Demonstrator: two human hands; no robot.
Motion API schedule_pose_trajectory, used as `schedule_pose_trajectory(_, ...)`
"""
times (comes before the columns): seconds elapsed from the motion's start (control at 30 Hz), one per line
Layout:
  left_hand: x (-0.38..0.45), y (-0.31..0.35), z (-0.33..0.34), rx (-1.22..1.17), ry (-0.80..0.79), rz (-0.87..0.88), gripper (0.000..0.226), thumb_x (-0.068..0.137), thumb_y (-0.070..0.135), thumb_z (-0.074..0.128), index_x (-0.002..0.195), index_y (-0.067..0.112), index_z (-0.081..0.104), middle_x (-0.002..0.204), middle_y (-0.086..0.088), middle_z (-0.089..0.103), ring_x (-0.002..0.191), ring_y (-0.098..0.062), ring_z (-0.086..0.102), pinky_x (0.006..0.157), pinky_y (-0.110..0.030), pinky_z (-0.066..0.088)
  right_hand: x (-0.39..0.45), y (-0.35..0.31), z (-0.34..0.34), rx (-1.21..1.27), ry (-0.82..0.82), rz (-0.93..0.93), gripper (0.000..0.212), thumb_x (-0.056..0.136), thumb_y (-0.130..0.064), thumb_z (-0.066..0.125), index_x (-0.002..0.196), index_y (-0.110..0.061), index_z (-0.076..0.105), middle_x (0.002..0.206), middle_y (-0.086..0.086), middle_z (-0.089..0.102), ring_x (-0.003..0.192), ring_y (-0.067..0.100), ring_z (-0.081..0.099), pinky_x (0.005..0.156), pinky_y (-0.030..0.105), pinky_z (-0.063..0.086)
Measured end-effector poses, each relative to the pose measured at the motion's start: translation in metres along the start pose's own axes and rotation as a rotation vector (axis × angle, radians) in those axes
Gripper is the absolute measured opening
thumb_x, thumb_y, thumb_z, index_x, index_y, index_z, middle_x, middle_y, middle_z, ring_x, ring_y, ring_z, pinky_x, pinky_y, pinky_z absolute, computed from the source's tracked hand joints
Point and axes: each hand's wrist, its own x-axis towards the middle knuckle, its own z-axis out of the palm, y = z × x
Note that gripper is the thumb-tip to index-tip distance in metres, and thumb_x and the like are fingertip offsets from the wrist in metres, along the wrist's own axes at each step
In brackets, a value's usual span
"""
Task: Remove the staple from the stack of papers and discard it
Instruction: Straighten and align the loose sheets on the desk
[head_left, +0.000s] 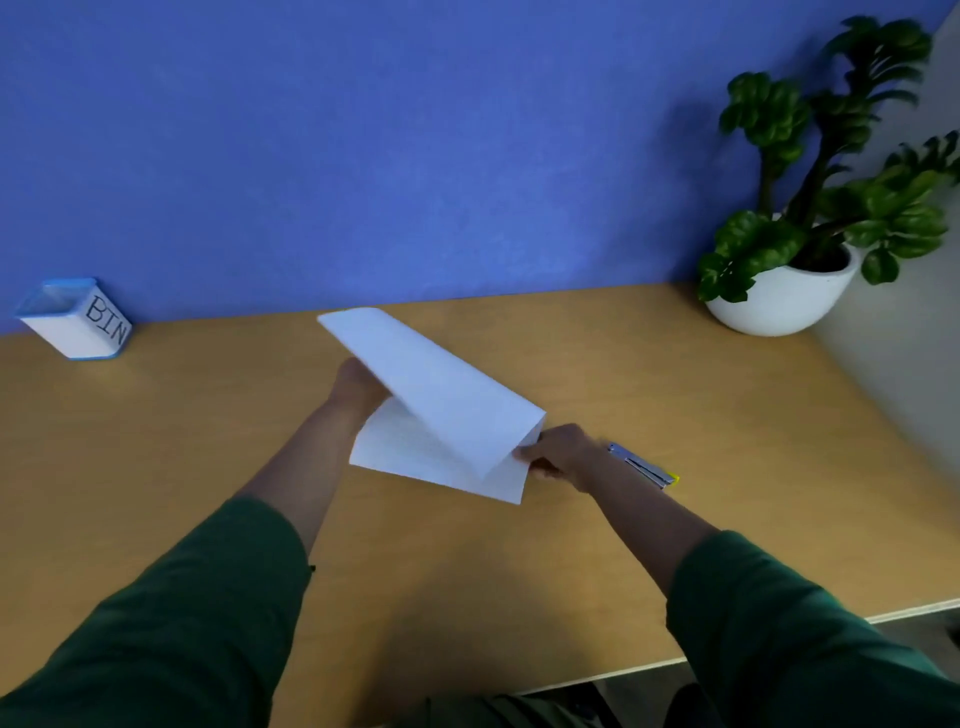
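The stack of papers (436, 415) is held above the wooden table (208, 441), near its middle, by 2 bare hands in green sleeves. The top sheet is lifted and curled back over the rest, so that a fold runs from the far left corner down to the near right corner. The left hand (358, 387) is placed under the left edge of the stack, mostly hidden by the raised sheet; whether its fingers are pressed onto the paper or only supporting it cannot be told. The right hand (558, 454) is closed in a pinch on the near right corner of the stack, thumb on top. The staple itself cannot be made out.

A metal tool with a yellow tip (644, 466), possibly a stapler or remover, is seen lying on the table just beyond the right wrist, apart from the papers. A small white container with a blue rim, marked "BIN" (78, 322), is set at the far left of the table against the blue wall (415, 130), well apart from the stack. A potted plant (810, 208) in a white bowl is placed at the far right corner.
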Motion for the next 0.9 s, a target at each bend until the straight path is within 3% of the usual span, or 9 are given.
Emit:
schedule_pose_trajectory(0.07, -0.004, 0.002, 0.003, 0.125, -0.003, -0.044, 0.049, 0.064, 0.004, 0.081, 0.107, 0.008, 0.060, 0.111, -0.009, 0.062, 0.103, -0.027, 0.057, 0.077, -0.030, 0.047, -0.005, 0.006, 0.005, 0.086, -0.082, 0.127, 0.013, 0.079, 0.002, 0.069, 0.075, -0.006, 0.059, 0.074, 0.006, 0.061, 0.060, 0.014, 0.055, 0.044, 0.020, 0.047)
schedule_pose_trajectory(0.13, -0.013, -0.002, 0.008, 0.288, 0.025, -0.115, 0.092, 0.065, 0.018, 0.083, 0.141, 0.008, 0.033, 0.140, -0.013, 0.045, 0.126, -0.031, 0.045, 0.094, -0.035, 0.043, -0.004, 0.014, 0.010, 0.195, -0.111, 0.196, 0.015, 0.080, 0.003, 0.067, 0.074, -0.006, 0.057, 0.074, 0.006, 0.060, 0.061, 0.014, 0.054, 0.040, 0.018, 0.047)
schedule_pose_trajectory(0.2, -0.029, -0.013, 0.016, 0.373, 0.154, -0.151, 0.103, 0.070, 0.031, 0.079, 0.148, 0.014, 0.014, 0.147, -0.015, 0.035, 0.135, -0.034, 0.033, 0.104, -0.044, 0.037, -0.007, 0.018, 0.018, 0.248, -0.092, 0.213, 0.015, 0.080, 0.006, 0.067, 0.075, -0.004, 0.056, 0.074, 0.007, 0.060, 0.059, 0.015, 0.054, 0.036, 0.017, 0.046)
schedule_pose_trajectory(0.3, -0.057, -0.035, 0.040, 0.253, 0.360, -0.077, 0.095, 0.074, 0.034, 0.074, 0.147, 0.013, 0.017, 0.149, -0.015, 0.029, 0.137, -0.036, 0.025, 0.107, -0.047, 0.030, -0.008, 0.018, 0.028, 0.311, -0.032, 0.186, 0.016, 0.078, 0.010, 0.067, 0.089, 0.002, 0.058, 0.078, 0.011, 0.061, 0.059, 0.018, 0.056, 0.034, 0.017, 0.045)
schedule_pose_trajectory(0.43, -0.083, -0.054, 0.073, -0.270, 0.281, -0.283, 0.078, 0.075, 0.024, 0.076, 0.137, 0.004, 0.033, 0.135, -0.016, 0.045, 0.122, -0.035, 0.047, 0.096, -0.046, 0.044, -0.006, 0.013, 0.037, 0.349, 0.020, 0.153, 0.035, 0.078, 0.009, 0.068, 0.110, 0.007, 0.055, 0.100, 0.017, 0.061, 0.075, 0.022, 0.061, 0.035, 0.019, 0.050)
schedule_pose_trajectory(0.5, -0.084, -0.053, 0.077, -0.442, 0.190, -0.359, 0.046, 0.077, 0.017, 0.075, 0.113, -0.001, 0.052, 0.113, -0.017, 0.058, 0.097, -0.033, 0.060, 0.077, -0.043, 0.054, -0.005, 0.011, 0.039, 0.319, 0.031, 0.132, 0.035, 0.078, 0.008, 0.069, 0.110, 0.007, 0.055, 0.099, 0.017, 0.061, 0.068, 0.020, 0.060, 0.034, 0.018, 0.048)
schedule_pose_trajectory(0.57, -0.082, -0.049, 0.075, -0.564, 0.107, -0.444, 0.019, 0.079, 0.008, 0.073, 0.083, 0.001, 0.056, 0.089, -0.015, 0.060, 0.072, -0.026, 0.059, 0.056, -0.034, 0.052, -0.004, 0.010, 0.039, 0.259, 0.032, 0.113, 0.031, 0.078, 0.006, 0.069, 0.106, 0.006, 0.055, 0.091, 0.016, 0.061, 0.062, 0.019, 0.057, 0.034, 0.018, 0.045)
schedule_pose_trajectory(0.67, -0.077, -0.048, 0.070, -0.594, 0.038, -0.546, 0.017, 0.079, -0.002, 0.068, 0.073, 0.003, 0.053, 0.074, -0.013, 0.058, 0.062, -0.023, 0.056, 0.051, -0.033, 0.049, -0.003, 0.009, 0.036, 0.173, 0.037, 0.093, 0.027, 0.079, 0.004, 0.069, 0.103, 0.004, 0.056, 0.086, 0.015, 0.059, 0.055, 0.017, 0.052, 0.035, 0.019, 0.042)
schedule_pose_trajectory(0.9, -0.067, -0.052, 0.064, -0.461, -0.075, -0.528, 0.012, 0.079, -0.004, 0.067, 0.080, 0.002, 0.056, 0.078, -0.015, 0.065, 0.066, -0.025, 0.065, 0.052, -0.031, 0.049, -0.002, 0.012, 0.022, 0.055, 0.038, 0.012, 0.018, 0.079, -0.008, 0.073, 0.088, -0.002, 0.058, 0.070, 0.006, 0.058, 0.052, 0.013, 0.052, 0.036, 0.017, 0.040)
